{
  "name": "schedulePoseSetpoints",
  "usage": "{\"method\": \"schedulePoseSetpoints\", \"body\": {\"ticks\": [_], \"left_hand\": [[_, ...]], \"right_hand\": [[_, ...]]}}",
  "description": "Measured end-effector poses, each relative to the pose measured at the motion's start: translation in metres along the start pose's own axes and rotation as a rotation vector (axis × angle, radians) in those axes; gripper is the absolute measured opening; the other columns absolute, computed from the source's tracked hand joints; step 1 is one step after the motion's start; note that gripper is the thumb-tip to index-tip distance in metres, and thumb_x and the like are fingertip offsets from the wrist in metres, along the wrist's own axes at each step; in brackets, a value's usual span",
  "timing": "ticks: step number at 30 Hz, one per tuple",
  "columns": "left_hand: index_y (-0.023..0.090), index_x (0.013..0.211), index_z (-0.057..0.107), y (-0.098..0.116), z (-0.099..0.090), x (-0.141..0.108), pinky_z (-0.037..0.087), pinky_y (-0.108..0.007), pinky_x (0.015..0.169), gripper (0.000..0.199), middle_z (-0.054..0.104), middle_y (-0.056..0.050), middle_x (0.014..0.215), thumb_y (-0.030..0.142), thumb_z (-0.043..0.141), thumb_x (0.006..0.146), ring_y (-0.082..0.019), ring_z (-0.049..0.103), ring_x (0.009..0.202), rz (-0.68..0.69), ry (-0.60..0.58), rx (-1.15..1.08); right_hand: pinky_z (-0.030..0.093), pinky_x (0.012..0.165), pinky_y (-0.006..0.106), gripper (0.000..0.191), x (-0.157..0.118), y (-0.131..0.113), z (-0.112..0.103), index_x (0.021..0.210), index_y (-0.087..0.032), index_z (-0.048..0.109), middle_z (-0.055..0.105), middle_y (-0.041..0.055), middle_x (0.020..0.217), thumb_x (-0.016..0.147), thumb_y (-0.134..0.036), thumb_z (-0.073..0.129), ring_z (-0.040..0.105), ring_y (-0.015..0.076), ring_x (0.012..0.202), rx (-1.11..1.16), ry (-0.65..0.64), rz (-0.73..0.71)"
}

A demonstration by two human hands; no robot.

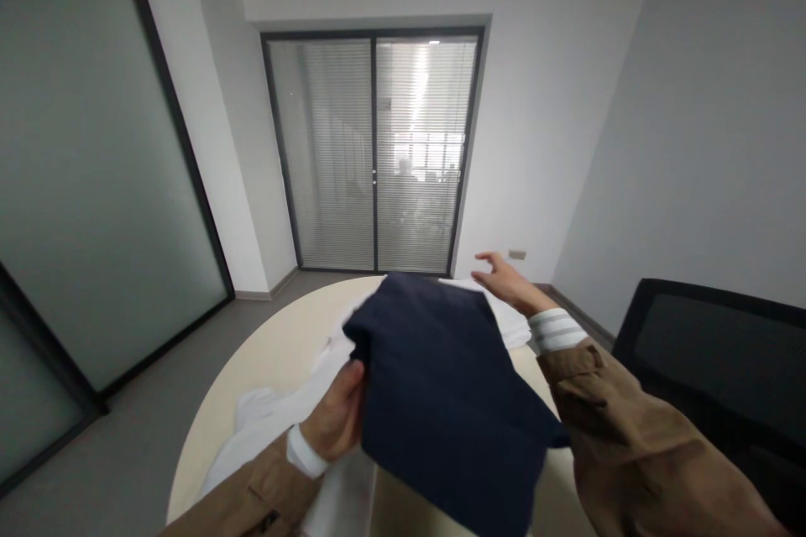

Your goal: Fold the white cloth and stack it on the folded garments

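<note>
A dark navy cloth hangs over the middle of the table, its lower part reaching the bottom of the view. My left hand grips its left edge, thumb on top and the other fingers hidden behind the fabric. My right hand is raised beyond the cloth's upper right side, fingers apart, with nothing in it. White cloth lies on the table to the left and partly under the navy one. More white fabric lies at the right, below my right hand.
The round pale table stands in front of me. A black mesh chair is at the right. Beyond are a glazed door with blinds, white walls, and a frosted glass panel at the left.
</note>
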State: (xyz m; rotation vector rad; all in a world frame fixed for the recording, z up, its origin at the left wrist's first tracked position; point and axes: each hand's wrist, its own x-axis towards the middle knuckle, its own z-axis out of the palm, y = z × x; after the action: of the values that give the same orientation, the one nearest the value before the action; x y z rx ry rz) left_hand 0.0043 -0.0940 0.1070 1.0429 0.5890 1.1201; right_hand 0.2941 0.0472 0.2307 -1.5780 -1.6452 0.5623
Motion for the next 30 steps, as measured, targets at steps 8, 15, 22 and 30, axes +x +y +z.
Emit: {"method": "schedulePoseSetpoints", "body": {"ticks": [8,15,22,30], "left_hand": [[0.042,0.148,0.013,0.008,0.029,0.003,0.048,-0.037,0.103,0.077,0.040,-0.006,0.152,0.024,0.060,0.089,-0.023,0.058,0.124,0.039,0.158,-0.360],[0.039,0.151,0.015,-0.010,0.023,0.001,0.035,-0.050,0.113,0.085,0.023,-0.009,0.161,0.022,0.064,0.084,-0.030,0.049,0.133,0.024,0.117,-0.278],[0.030,0.154,0.022,-0.027,0.000,0.010,0.027,-0.050,0.115,0.093,0.031,-0.018,0.157,0.036,0.076,0.079,-0.031,0.050,0.132,-0.096,0.030,0.086],[0.033,0.140,0.052,-0.044,-0.016,0.011,0.014,-0.049,0.120,0.071,0.021,-0.007,0.162,0.051,0.074,0.076,-0.033,0.022,0.147,-0.120,-0.163,0.815]], "right_hand": [[0.037,0.110,0.036,0.119,-0.109,-0.037,0.028,0.156,-0.016,0.018,0.044,0.0178,0.148,0.065,-0.074,0.068,0.048,0.0325,0.131,-0.434,-0.951,-0.199],[0.050,0.093,0.050,0.131,-0.145,-0.002,0.072,0.153,-0.009,0.026,0.058,0.0292,0.130,0.042,-0.033,0.092,0.062,0.0442,0.112,-0.955,-0.813,-0.099],[0.057,0.064,0.043,0.018,-0.109,0.049,0.056,0.074,-0.012,0.073,0.072,0.0118,0.068,0.069,-0.029,0.071,0.073,0.0330,0.071,-0.815,-1.083,0.232],[0.049,0.096,0.046,0.100,-0.131,0.048,0.073,0.144,-0.013,0.042,0.056,0.0226,0.134,0.055,-0.033,0.081,0.058,0.0385,0.119,-0.790,-0.883,-0.127]]}}
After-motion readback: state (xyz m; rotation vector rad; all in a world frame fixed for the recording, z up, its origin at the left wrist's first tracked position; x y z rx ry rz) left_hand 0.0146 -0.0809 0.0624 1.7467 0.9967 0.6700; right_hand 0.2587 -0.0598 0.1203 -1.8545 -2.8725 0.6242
